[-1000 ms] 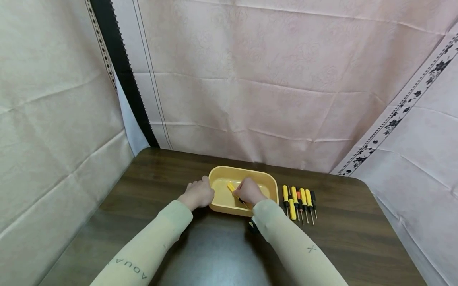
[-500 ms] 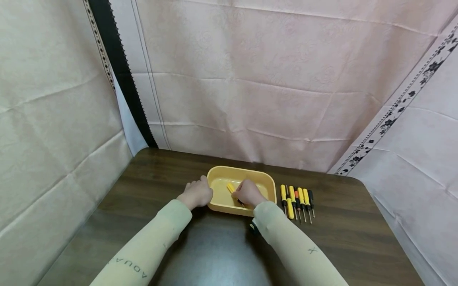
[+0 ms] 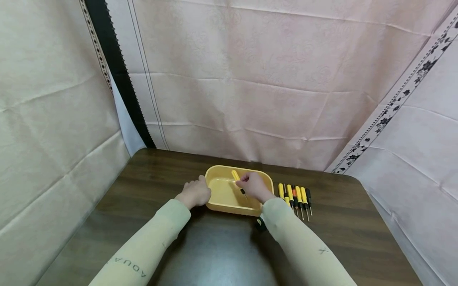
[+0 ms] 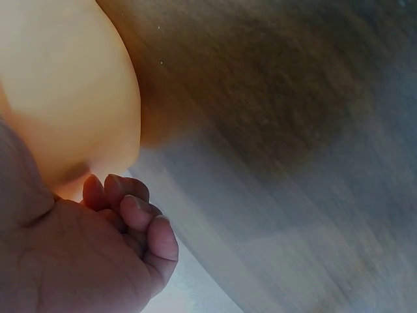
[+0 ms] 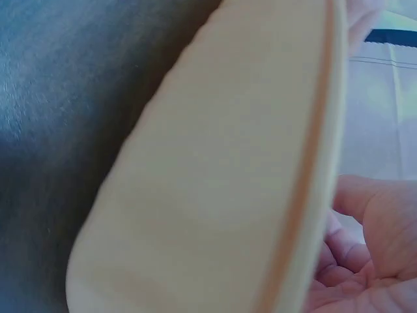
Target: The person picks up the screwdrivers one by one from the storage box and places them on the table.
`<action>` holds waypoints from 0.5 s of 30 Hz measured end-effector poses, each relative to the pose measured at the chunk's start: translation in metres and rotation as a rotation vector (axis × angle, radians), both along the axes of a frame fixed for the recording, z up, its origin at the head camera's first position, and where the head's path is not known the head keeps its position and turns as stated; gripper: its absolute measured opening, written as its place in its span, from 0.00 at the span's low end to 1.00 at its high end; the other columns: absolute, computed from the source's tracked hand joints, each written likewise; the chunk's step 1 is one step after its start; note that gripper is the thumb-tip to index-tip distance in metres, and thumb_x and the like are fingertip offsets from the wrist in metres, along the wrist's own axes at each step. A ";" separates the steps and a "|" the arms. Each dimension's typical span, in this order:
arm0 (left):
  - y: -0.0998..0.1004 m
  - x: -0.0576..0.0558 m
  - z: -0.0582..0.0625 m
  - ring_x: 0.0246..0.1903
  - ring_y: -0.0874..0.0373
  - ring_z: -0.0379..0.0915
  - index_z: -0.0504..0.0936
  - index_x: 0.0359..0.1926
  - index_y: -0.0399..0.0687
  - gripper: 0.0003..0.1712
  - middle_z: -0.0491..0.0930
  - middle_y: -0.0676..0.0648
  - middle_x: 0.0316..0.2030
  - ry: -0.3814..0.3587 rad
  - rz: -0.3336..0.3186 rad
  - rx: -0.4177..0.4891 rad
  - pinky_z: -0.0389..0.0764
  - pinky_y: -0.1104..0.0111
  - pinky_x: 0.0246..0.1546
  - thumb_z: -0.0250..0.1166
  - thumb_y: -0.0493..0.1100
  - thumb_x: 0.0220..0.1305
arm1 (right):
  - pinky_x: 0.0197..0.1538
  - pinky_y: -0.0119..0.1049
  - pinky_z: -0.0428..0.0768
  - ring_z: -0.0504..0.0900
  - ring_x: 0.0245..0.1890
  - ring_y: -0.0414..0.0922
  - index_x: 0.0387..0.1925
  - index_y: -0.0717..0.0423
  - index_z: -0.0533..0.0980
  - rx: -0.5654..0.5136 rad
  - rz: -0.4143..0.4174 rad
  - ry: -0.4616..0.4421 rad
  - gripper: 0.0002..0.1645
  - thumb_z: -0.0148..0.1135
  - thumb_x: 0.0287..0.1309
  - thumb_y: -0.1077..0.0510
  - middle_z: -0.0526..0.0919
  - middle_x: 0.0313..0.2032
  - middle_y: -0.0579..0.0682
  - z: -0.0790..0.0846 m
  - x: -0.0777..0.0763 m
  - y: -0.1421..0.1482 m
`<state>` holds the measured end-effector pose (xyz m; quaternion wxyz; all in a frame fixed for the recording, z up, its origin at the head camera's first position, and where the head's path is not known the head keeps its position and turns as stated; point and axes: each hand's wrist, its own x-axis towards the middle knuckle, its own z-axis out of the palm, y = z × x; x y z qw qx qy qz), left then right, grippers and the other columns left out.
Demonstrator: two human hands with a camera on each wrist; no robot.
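Note:
A yellow plastic tray (image 3: pixel 222 192) stands near the table's far edge. My left hand (image 3: pixel 195 192) holds its left end; in the left wrist view the fingers (image 4: pixel 133 215) curl below the tray's outer wall. Over the tray, my right hand (image 3: pixel 255 186) pinches a screwdriver (image 3: pixel 235 175) with a yellow handle. The handle points up and away, while the dark collar and thin metal shaft slant down to the right. In the right wrist view the tray wall (image 5: pixel 215 130) hides the screwdriver and part of the right hand (image 5: pixel 384 241).
Right of the tray lies a row of several screwdrivers (image 3: pixel 298 194), mostly yellow-handled, one orange and some black. The right forearm partly covers the row's left end. Wood-patterned table (image 3: pixel 161 167) surrounds the tray, and cloth curtains (image 3: pixel 229 99) hang behind and at both sides.
My right hand has risen from the tray floor and moved slightly right and away, lifting the screwdriver to a steeper tilt. My left hand stays at the tray's left end.

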<state>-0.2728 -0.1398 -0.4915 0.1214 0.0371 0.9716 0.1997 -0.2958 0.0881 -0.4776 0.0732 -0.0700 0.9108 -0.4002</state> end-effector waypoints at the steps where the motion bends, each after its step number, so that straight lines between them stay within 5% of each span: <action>1: 0.000 0.000 0.000 0.48 0.42 0.68 0.58 0.65 0.29 0.31 0.74 0.36 0.47 0.001 0.002 0.001 0.60 0.49 0.58 0.45 0.47 0.70 | 0.28 0.36 0.74 0.75 0.24 0.43 0.31 0.55 0.77 -0.001 0.000 0.003 0.11 0.66 0.60 0.51 0.79 0.28 0.48 0.003 0.000 0.001; 8: -0.001 0.000 0.002 0.48 0.43 0.68 0.58 0.64 0.30 0.30 0.74 0.36 0.47 0.007 0.005 0.007 0.59 0.50 0.58 0.43 0.47 0.70 | 0.31 0.37 0.77 0.78 0.28 0.44 0.35 0.55 0.79 -0.044 -0.024 -0.003 0.13 0.65 0.60 0.49 0.81 0.32 0.50 0.019 0.001 0.012; 15: -0.001 0.001 0.003 0.50 0.42 0.67 0.58 0.65 0.30 0.31 0.73 0.36 0.50 -0.002 0.013 0.018 0.58 0.50 0.60 0.44 0.47 0.70 | 0.42 0.43 0.81 0.82 0.38 0.48 0.42 0.60 0.79 -0.243 -0.040 -0.070 0.15 0.64 0.62 0.52 0.80 0.41 0.56 0.028 0.001 0.024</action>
